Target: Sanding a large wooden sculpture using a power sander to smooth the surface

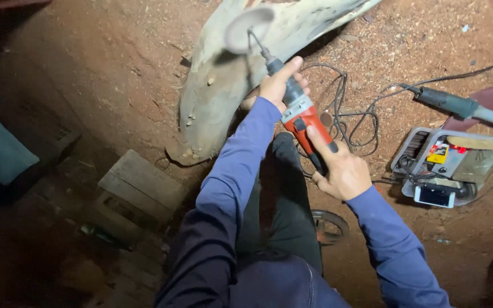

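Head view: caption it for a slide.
Both hands, left hand and right hand, grip a red power grinder against a pale carved wood piece.

rough woodworking yard | red dirt floor [115,68] | sawdust | spare grinder [457,105] | tangled cords [352,122]

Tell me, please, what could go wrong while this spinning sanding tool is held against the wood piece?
1. The tangled cords lie right beside the red power tool; a snag could jerk it.
2. The left hand grips close behind the spinning disc with no glove, so a slip could injure it.
3. The wood piece lies loose on the dirt and might shift under pressure; the right hand holds only the rear.
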